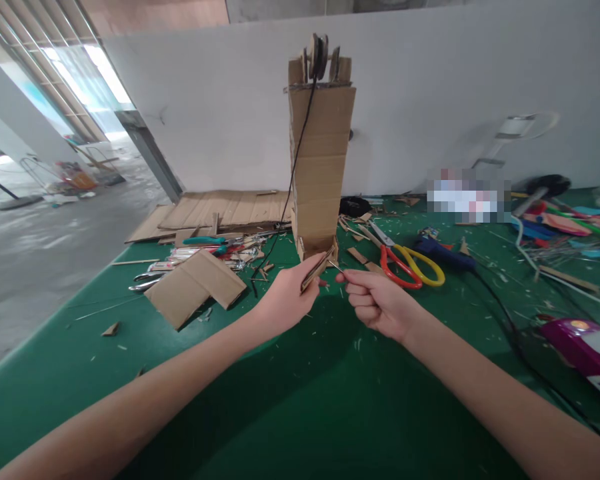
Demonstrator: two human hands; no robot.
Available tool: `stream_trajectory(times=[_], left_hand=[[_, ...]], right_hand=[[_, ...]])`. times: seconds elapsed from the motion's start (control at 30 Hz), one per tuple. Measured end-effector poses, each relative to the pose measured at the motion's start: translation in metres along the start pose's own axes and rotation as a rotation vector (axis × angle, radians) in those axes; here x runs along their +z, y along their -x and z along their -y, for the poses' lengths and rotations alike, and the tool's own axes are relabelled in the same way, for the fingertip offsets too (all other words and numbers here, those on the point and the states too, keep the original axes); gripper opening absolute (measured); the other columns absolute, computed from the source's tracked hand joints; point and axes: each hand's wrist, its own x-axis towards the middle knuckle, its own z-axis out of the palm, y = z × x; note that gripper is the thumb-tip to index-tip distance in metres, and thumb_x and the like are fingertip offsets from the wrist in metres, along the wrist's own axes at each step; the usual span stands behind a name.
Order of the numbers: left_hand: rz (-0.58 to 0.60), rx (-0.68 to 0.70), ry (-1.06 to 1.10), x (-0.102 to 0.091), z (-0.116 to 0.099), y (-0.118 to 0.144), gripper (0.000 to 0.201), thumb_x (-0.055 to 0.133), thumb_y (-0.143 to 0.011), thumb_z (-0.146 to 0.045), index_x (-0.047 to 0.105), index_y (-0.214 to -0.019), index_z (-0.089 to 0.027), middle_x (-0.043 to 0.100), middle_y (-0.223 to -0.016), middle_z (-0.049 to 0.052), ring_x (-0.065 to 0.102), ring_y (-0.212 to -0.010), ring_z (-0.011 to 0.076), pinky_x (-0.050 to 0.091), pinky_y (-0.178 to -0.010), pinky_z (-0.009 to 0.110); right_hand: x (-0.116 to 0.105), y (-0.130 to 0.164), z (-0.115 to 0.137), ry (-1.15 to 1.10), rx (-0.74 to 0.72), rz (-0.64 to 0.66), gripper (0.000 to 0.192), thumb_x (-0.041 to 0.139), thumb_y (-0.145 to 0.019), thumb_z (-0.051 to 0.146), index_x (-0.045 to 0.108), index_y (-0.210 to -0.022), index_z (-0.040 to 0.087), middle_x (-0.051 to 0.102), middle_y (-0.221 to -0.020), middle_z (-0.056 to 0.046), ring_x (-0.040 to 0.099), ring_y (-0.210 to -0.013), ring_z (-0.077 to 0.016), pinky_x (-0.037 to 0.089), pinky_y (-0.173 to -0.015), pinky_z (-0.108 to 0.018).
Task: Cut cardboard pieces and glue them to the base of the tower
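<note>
My left hand (286, 301) is closed around a small folded piece of cardboard (314, 272). My right hand (380, 303) pinches a thin metal rod (335, 266), its far end reaching to the cardboard piece. Whether the tip goes into the cardboard cannot be made out. Just behind both hands, a tall cardboard tower (320, 160) stands upright on the table. Round cardboard wheels (318, 57) sit at its top, and a black cord (300, 147) hangs from them down its left side.
Scissors (405, 267) with red and yellow handles lie right of the tower, beside a dark blue glue gun (445, 255). A purple device (585, 347) sits far right. Cardboard pieces (193, 283) and pliers (205, 241) lie left on the green table (300, 413).
</note>
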Motion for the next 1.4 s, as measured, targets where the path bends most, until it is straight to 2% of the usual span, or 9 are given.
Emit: stream_trajectory(times=[0.07,0.2,0.33,0.43,0.63,0.73,1.03,1.27,1.4], left_hand=[[0.001,0.008,-0.025,0.0,-0.001,0.001,0.048,0.041,-0.087,-0.019,0.042,-0.134,-0.022,0.069,-0.094,0.008,0.067,-0.077,0.0175,0.047,-0.052,0.021],[0.032,-0.003,0.01,0.003,0.002,0.002,0.048,0.041,-0.087,-0.019,0.041,-0.135,-0.022,0.069,-0.097,0.008,0.067,-0.086,0.0188,0.05,-0.055,0.021],[0.034,-0.017,0.035,0.009,0.007,0.004,0.045,0.04,-0.087,-0.018,0.044,-0.132,-0.022,0.066,-0.106,0.007,0.067,-0.088,0.0175,0.053,-0.063,0.023],[0.024,-0.002,0.03,0.013,0.008,0.006,0.044,0.039,-0.087,-0.016,0.045,-0.13,-0.02,0.065,-0.108,0.008,0.068,-0.088,0.0168,0.054,-0.071,0.025],[-0.008,0.078,-0.141,0.011,0.002,0.007,0.048,0.04,-0.085,-0.013,0.043,-0.132,-0.019,0.067,-0.1,0.008,0.066,-0.089,0.0177,0.051,-0.077,0.028],[-0.012,0.115,-0.184,0.012,0.001,0.008,0.051,0.039,-0.085,-0.012,0.04,-0.135,-0.019,0.065,-0.107,0.01,0.064,-0.093,0.0191,0.05,-0.079,0.031],[0.004,0.119,-0.173,0.015,-0.008,0.008,0.049,0.043,-0.086,-0.016,0.04,-0.135,-0.021,0.061,-0.119,0.011,0.061,-0.099,0.0232,0.049,-0.085,0.038],[0.116,-0.18,0.396,-0.002,-0.01,0.002,0.096,0.062,-0.08,-0.041,-0.006,-0.146,-0.028,0.026,-0.148,0.019,0.053,-0.115,0.0269,0.051,-0.083,0.039],[0.193,-0.144,0.465,-0.008,-0.006,-0.004,0.108,0.073,-0.07,-0.032,-0.004,-0.146,-0.027,0.046,-0.134,0.018,0.057,-0.109,0.0251,0.051,-0.086,0.04]], right_hand=[[-0.001,0.0,-0.002,0.198,-0.141,-0.073,0.016,0.045,-0.086,0.031,0.05,-0.077,0.019,0.016,-0.05,0.011,0.011,-0.041,-0.0063,0.011,-0.038,-0.021],[-0.005,-0.001,-0.011,1.057,-0.628,-0.252,0.023,0.04,-0.088,0.025,0.053,-0.072,0.017,0.037,-0.054,0.003,0.034,-0.048,-0.0103,0.02,-0.047,-0.026],[-0.006,0.0,-0.015,1.496,-0.723,-0.299,0.02,0.037,-0.086,0.014,0.056,-0.078,0.014,0.043,-0.059,-0.001,0.037,-0.052,-0.0128,0.017,-0.05,-0.029],[-0.005,0.0,-0.012,1.17,-0.602,-0.234,0.023,0.039,-0.088,0.019,0.051,-0.068,0.017,0.037,-0.054,0.002,0.035,-0.049,-0.0108,0.02,-0.048,-0.027],[-0.008,-0.003,-0.001,-0.063,0.116,0.022,0.02,0.043,-0.09,0.025,0.049,-0.072,0.018,0.013,-0.049,0.012,0.007,-0.039,-0.0044,0.008,-0.033,-0.015],[-0.009,-0.003,0.0,-0.291,0.226,0.071,0.02,0.044,-0.09,0.022,0.05,-0.073,0.016,0.013,-0.048,0.013,0.005,-0.038,-0.0033,0.007,-0.029,-0.011],[0.002,-0.004,-0.003,-0.201,-0.019,0.065,0.018,0.062,-0.078,0.025,0.049,-0.068,0.017,0.022,-0.049,0.012,0.011,-0.039,-0.0017,0.009,-0.032,-0.011],[0.002,0.001,-0.005,0.168,-0.257,0.033,0.022,0.057,-0.081,0.04,0.055,-0.076,0.018,0.018,-0.05,0.012,0.014,-0.041,-0.0044,0.012,-0.037,-0.017],[0.004,0.006,-0.003,0.512,-0.382,0.065,0.024,0.047,-0.087,0.038,0.057,-0.076,0.019,0.029,-0.05,0.008,0.026,-0.041,-0.0063,0.018,-0.039,-0.021]])
